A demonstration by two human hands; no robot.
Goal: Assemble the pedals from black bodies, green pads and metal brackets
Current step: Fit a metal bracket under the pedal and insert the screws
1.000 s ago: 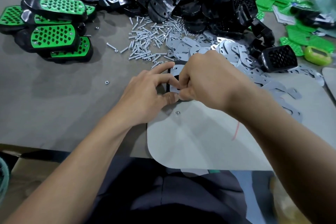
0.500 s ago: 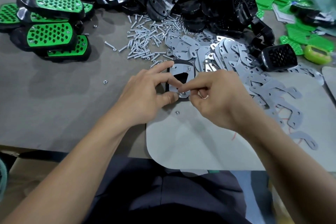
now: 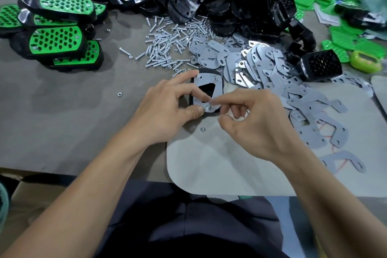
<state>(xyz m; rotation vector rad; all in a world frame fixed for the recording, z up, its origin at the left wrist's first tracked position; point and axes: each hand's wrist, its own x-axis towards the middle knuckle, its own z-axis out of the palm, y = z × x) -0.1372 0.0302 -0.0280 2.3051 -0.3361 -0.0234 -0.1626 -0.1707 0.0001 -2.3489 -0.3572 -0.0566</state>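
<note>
Black plastic and grey metal sit together in the left hand's grip: the left hand (image 3: pixel 167 109) holds a black body (image 3: pixel 223 84) flat on the table (image 3: pixel 62 115), index finger stretched along its far-left edge and thumb pressed to its near end. A metal bracket (image 3: pixel 217 91) lies on top of the body. Just beside that thumb a nut (image 3: pixel 208 107) sits at the bracket's near corner. The right hand (image 3: pixel 257 123) comes in from the right with fingers curled and a narrow gap between index tip and thumb. The index tip reaches the nut, but whether the nut is actually pinched cannot be told. Just nearer than the grip a loose nut (image 3: pixel 202 129) lies on a pale grey sheet (image 3: pixel 219 169). Beyond the grip are scattered screws (image 3: pixel 167 44) and a heap of black bodies (image 3: pixel 219 0). Spare brackets (image 3: pixel 261 63) fan out to the right, with loose green pads (image 3: pixel 345 35) farther right. Well off to the left lie finished pedals (image 3: pixel 56 42) — green pads up.
</note>
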